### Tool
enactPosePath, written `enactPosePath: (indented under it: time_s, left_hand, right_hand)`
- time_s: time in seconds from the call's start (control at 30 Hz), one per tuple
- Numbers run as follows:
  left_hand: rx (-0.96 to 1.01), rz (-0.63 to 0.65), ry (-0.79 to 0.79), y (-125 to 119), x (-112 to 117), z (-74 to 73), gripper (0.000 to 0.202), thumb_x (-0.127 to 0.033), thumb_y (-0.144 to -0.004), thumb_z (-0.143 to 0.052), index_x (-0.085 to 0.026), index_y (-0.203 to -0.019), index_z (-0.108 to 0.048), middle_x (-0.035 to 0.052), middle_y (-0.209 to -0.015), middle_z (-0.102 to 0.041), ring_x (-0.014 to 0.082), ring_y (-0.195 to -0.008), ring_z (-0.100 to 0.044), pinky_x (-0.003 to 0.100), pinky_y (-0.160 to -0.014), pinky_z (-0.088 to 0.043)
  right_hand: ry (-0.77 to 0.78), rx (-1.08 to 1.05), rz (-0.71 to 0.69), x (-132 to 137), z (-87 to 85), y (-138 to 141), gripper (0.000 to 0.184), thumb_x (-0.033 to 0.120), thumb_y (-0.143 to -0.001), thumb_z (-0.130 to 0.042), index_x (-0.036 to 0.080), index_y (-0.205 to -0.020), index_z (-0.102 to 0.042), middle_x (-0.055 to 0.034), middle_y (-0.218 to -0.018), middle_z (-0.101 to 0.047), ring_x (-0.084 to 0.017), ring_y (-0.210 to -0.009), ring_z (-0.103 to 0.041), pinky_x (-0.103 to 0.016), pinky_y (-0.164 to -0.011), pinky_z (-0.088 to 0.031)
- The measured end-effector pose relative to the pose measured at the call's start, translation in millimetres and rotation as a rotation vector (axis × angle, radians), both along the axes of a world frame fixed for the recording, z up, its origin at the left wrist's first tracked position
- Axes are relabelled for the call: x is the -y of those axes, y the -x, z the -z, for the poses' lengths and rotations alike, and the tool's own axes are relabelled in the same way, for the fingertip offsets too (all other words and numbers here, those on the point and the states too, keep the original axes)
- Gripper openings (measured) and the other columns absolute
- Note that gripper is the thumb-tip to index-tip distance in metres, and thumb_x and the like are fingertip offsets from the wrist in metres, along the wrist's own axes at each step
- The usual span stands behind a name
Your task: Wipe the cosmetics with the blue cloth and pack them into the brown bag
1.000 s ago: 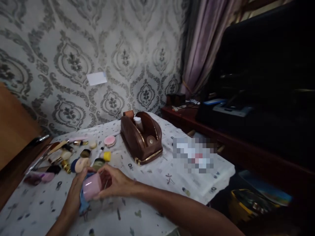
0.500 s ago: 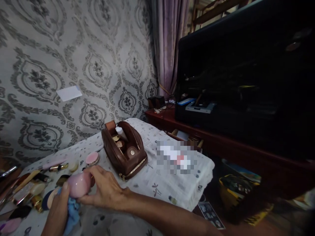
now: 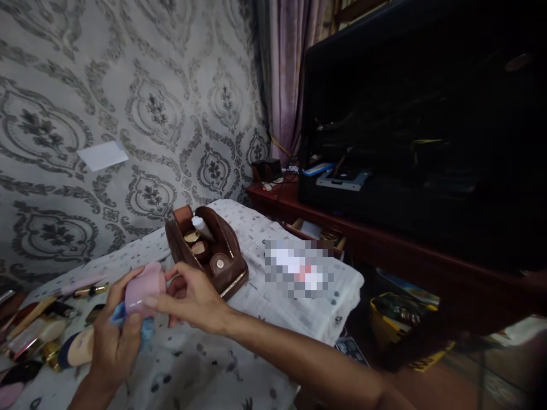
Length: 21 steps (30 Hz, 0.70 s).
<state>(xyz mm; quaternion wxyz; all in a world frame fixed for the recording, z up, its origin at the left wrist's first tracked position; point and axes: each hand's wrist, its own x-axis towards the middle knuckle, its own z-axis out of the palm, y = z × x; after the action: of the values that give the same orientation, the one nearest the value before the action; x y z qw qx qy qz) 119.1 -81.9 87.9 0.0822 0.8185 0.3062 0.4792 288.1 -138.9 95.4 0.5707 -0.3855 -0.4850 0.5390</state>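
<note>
Both hands hold a glossy pink jar (image 3: 139,293) above the cloth-covered surface. My left hand (image 3: 115,341) wraps round its left side and underside, with a crumpled blue cloth (image 3: 147,333) bunched against it. My right hand (image 3: 199,299) is closed at the jar's right side, thumb on its front and fingers curled behind. An open brown leather makeup bag (image 3: 231,272) stands just beyond my right hand. Inside it are a white-capped tube (image 3: 200,226) and several round items. A cream tube with a dark cap (image 3: 80,348) lies left of my left hand.
Several cosmetics and brushes lie at the left, among them a gold tube (image 3: 92,290). A patterned wall (image 3: 154,108) rises behind. At the right stand a dark red desk (image 3: 277,199) and a large black screen (image 3: 405,142). A blurred-out item (image 3: 299,267) lies on the cloth.
The pink jar has turned in my hands, showing its side instead of its rounded end. My left hand has come up round it with the blue cloth. The view has shifted slightly right.
</note>
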Motion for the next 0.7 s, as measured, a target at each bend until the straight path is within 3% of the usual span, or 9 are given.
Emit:
enactPosePath:
  time_s: [0.2,0.33,0.43,0.5,0.57,0.63,0.7]
  left_hand:
    - [0.158,0.026,0.066,-28,1,-14.6,0.076,-0.058,-0.080,-0.060,-0.015,-0.141,-0.043,0.0117,-0.107,-0.063,0.0252,-0.087,-0.064,0.035,-0.069,-0.056]
    - [0.197,-0.020,0.209,-52,4,-22.4,0.074,-0.051,-0.080,-0.064,-0.016,-0.141,-0.039,0.0090,-0.108,-0.065,0.0224,-0.092,-0.067,0.032,-0.078,-0.057]
    - [0.018,-0.020,0.175,-65,8,-17.6,0.056,-0.046,-0.087,-0.059,-0.019,-0.135,-0.046,0.0096,-0.114,-0.067,0.0222,-0.096,-0.069,0.032,-0.081,-0.057]
    - [-0.186,0.022,0.015,-71,12,-9.7,0.042,-0.040,-0.092,-0.053,-0.021,-0.130,-0.051,0.0097,-0.120,-0.067,0.0232,-0.104,-0.068,0.032,-0.085,-0.056]
    - [-0.384,0.038,-0.154,-76,16,-1.0,0.038,-0.032,-0.095,-0.048,-0.021,-0.131,-0.052,0.0103,-0.126,-0.066,0.0238,-0.110,-0.066,0.032,-0.086,-0.055]
    - [-0.555,0.011,-0.241,-80,19,6.0,0.043,-0.024,-0.093,-0.047,-0.019,-0.135,-0.049,0.0115,-0.132,-0.063,0.0242,-0.108,-0.067,0.031,-0.078,-0.056]
    - [-0.694,-0.015,-0.253,-80,21,10.0,0.049,-0.017,-0.088,-0.049,-0.018,-0.137,-0.048,0.0114,-0.135,-0.061,0.0241,-0.105,-0.069,0.030,-0.071,-0.056]
  right_hand:
    - [-0.096,-0.106,-0.072,-4,-18.7,-25,0.051,0.058,-0.067,-0.078,0.020,-0.088,-0.050,0.0087,-0.055,-0.056,-0.007,-0.042,-0.053,-0.017,-0.040,-0.039]
    - [-0.165,-0.070,0.045,-13,-31.8,-45,0.052,0.053,-0.065,-0.080,0.018,-0.091,-0.052,0.0061,-0.065,-0.059,-0.007,-0.048,-0.056,-0.017,-0.043,-0.041]
    - [-0.221,0.013,0.230,-27,-38.6,-64,0.045,0.053,-0.078,-0.068,0.018,-0.100,-0.050,0.0039,-0.073,-0.060,-0.010,-0.058,-0.060,-0.020,-0.050,-0.045]
    - [-0.266,0.218,0.386,-38,-42.4,-77,0.041,0.050,-0.084,-0.062,0.018,-0.107,-0.048,0.0012,-0.081,-0.062,-0.013,-0.069,-0.064,-0.023,-0.059,-0.049]
    - [-0.315,0.564,0.499,-48,-45.6,-88,0.044,0.047,-0.083,-0.065,0.017,-0.111,-0.049,-0.0029,-0.091,-0.065,-0.017,-0.082,-0.065,-0.027,-0.070,-0.051]
    - [-0.342,0.942,0.535,-55,-47.4,-95,0.047,0.044,-0.082,-0.067,0.015,-0.115,-0.050,-0.0083,-0.102,-0.066,-0.022,-0.093,-0.065,-0.031,-0.078,-0.051]
    - [-0.316,1.249,0.486,-60,-47.5,-97,0.044,0.038,-0.083,-0.065,0.011,-0.116,-0.052,-0.0149,-0.108,-0.067,-0.027,-0.098,-0.066,-0.033,-0.080,-0.051]
